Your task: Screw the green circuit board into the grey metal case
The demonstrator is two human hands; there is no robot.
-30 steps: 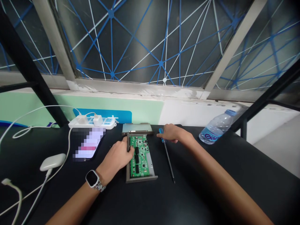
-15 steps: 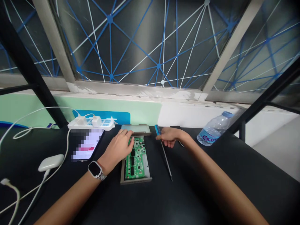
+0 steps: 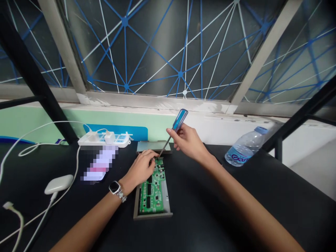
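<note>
A green circuit board lies in a shallow metal case on the black table. My left hand, fingers bent and close together, holds the far left end of this board. Some of its fingertips are hidden. My right hand grips a screwdriver by its clear blue handle, thumb and fingers closed around it. The screwdriver is tilted, its handle up and to the right. Its shaft runs down to the board's far end, close to my left fingertips. Whether the tip sits in a screw is too small to tell.
Behind the board lies a metal panel. On the left are a power strip, a phone, a white charging case and loose cables. A plastic bottle stands right, beside a black frame bar. A dark object lies behind my right wrist.
My right hand has raised the screwdriver off the table and swung its tip onto the board's far end. The board and case have slid slightly toward me, away from the panel.
</note>
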